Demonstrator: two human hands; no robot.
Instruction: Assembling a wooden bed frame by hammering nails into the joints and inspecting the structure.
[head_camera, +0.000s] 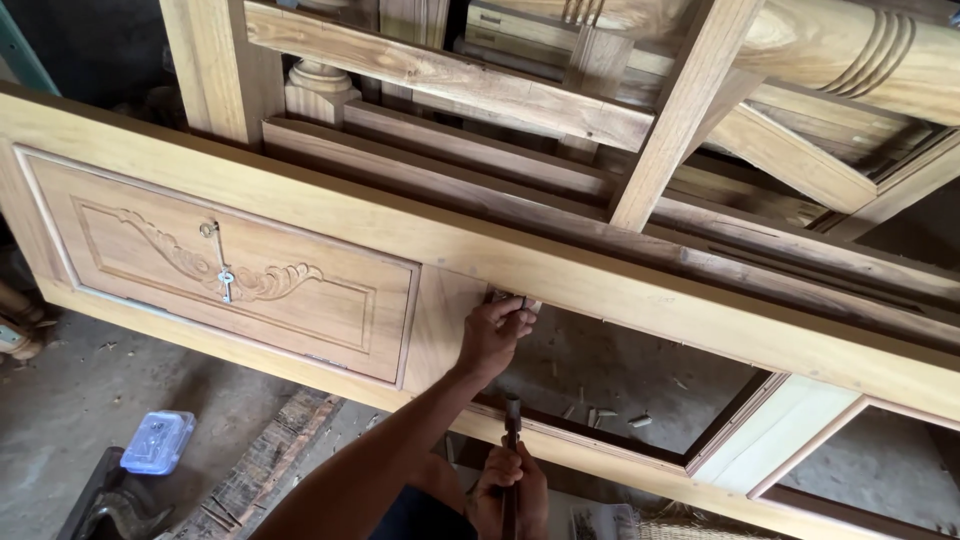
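A small clear-blue plastic box (157, 441) lies on the dusty floor (70, 400); beside it, a rough dark plank (262, 465) — behind, stacked wooden furniture frames (560, 110); a turned post (318, 88).

One head-worn camera looks steeply down from close above at the door frame (560, 270), tilted, with floor (70, 420) below it.
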